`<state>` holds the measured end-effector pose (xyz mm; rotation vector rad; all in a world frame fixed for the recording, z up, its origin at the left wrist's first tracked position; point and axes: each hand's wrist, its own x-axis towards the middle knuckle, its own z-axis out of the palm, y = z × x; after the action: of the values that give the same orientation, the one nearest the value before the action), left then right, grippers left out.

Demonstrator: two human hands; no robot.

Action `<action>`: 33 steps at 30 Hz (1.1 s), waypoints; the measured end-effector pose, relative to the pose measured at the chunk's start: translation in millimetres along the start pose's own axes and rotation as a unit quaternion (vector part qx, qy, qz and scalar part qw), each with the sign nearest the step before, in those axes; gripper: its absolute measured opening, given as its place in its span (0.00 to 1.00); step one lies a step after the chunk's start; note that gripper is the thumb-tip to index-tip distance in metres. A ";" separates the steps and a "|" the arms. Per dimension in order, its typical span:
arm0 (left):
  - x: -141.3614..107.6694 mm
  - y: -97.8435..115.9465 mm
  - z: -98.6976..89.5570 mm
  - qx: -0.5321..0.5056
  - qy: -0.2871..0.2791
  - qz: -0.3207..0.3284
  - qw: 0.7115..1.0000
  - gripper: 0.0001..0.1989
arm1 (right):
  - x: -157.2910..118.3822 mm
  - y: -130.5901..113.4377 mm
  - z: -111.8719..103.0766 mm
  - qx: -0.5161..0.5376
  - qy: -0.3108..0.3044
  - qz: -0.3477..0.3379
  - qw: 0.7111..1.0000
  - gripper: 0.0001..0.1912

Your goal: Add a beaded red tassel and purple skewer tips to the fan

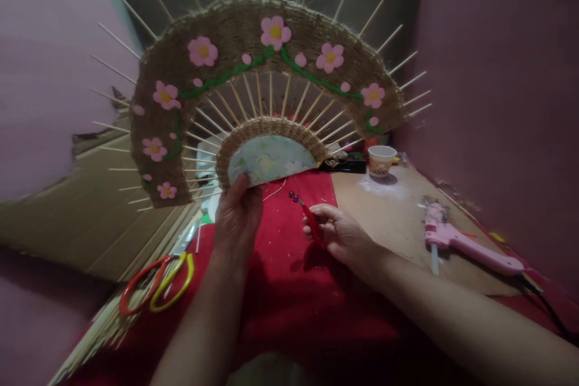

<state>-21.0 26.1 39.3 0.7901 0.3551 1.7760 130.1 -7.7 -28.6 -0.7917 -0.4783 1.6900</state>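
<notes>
My left hand (239, 211) grips the lower edge of a large woven fan (244, 21), its thumb over the pale blue patterned half-disc (271, 157) at the base. Thin wooden sticks spread out through the fan's twine bands, and pink flowers with yellow centres and a green vine run along the outer band. Below the fan, my right hand (339, 232) pinches a red tassel (313, 223) with small dark beads at its upper end. The tassel is apart from the fan; part of it is hidden by the fingers.
Scissors (156, 283) with red and yellow handles lie at the left, beside a bundle of thin sticks (99, 338). On the right, a pink glue gun (470, 244) rests on a brown board (398, 241). A paper cup (381, 163) stands behind it. Red cloth (289, 307) covers the surface.
</notes>
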 end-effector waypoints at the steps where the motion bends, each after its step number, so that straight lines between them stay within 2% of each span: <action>1: -0.4 1.2 0.7 -0.001 0.005 0.002 1.000 0.09 | 0.6 0.3 -0.5 -0.001 0.003 -0.002 1.000 0.02; 10: 4.2 11.1 -5.1 0.000 -0.001 0.030 1.000 0.13 | 4.3 3.9 -6.9 -0.065 0.006 0.004 0.998 0.03; 14: 8.4 12.6 -9.0 0.005 -0.004 0.047 0.999 0.12 | 4.7 6.0 -7.7 -0.110 0.027 -0.027 0.993 0.01; 20: 8.2 16.1 -7.6 0.018 -0.011 0.062 0.998 0.15 | 7.0 6.3 -11.7 -0.161 0.074 -0.073 0.981 0.06; 25: 6.9 18.0 -6.9 0.024 -0.003 0.065 0.998 0.14 | 4.0 6.6 -11.7 -0.162 0.077 -0.095 0.979 0.09; 29: 6.9 19.3 -8.3 0.036 -0.002 0.057 0.998 0.12 | 7.3 7.9 -12.5 -0.144 0.089 -0.085 0.982 0.11; 33: 7.6 20.6 -9.6 0.046 -0.001 0.063 0.997 0.12 | 15.3 7.6 -14.7 -0.120 0.114 -0.044 0.985 0.13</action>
<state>-43.6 27.4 47.1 0.8963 0.3950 1.8865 133.6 3.6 -47.8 -1.1100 -0.5557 1.4551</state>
